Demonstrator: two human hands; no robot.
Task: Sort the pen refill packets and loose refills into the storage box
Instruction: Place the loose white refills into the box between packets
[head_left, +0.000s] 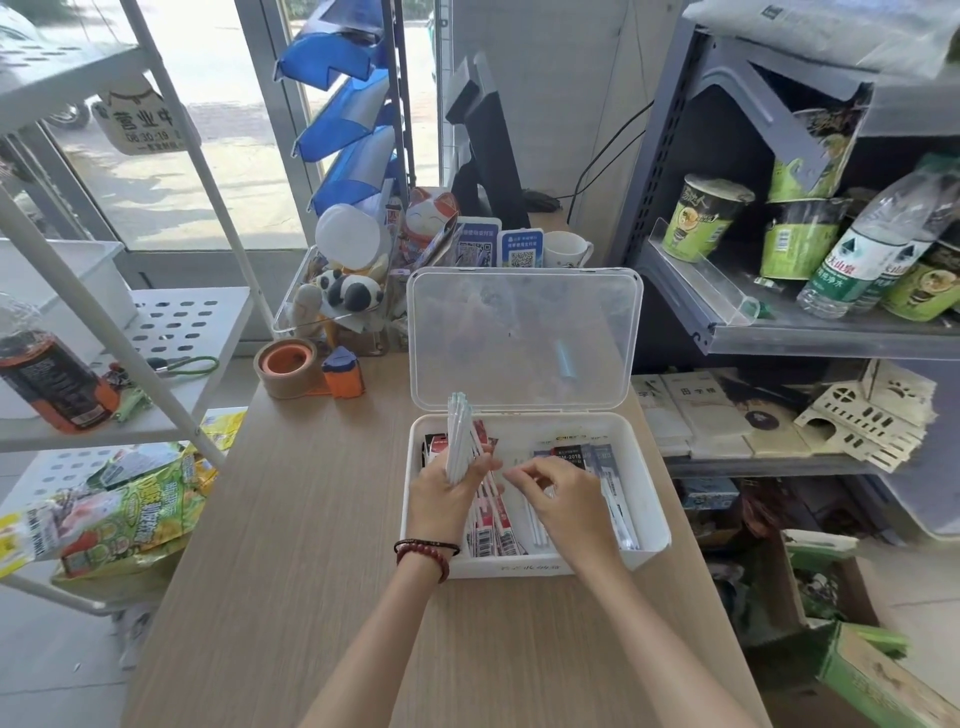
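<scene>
A white storage box (647, 553) stands on the wooden counter with its clear lid (524, 338) raised behind it. My left hand (441, 493) grips a bundle of loose white refills (460, 436), held upright over the box's left side. Red and white refill packets (493, 525) lie under that hand. My right hand (563, 496) hovers over the middle of the box, its fingertips pinching at thin white refills (537, 527) lying there. Dark refill packets (587, 457) lie along the box's right side.
A tape dispenser (293, 366) and a clear bin of toys (337, 296) stand behind the box on the left. A white rack with snack bags (130, 504) flanks the counter's left. Grey shelves with cup noodles (706, 218) and water bottles stand on the right.
</scene>
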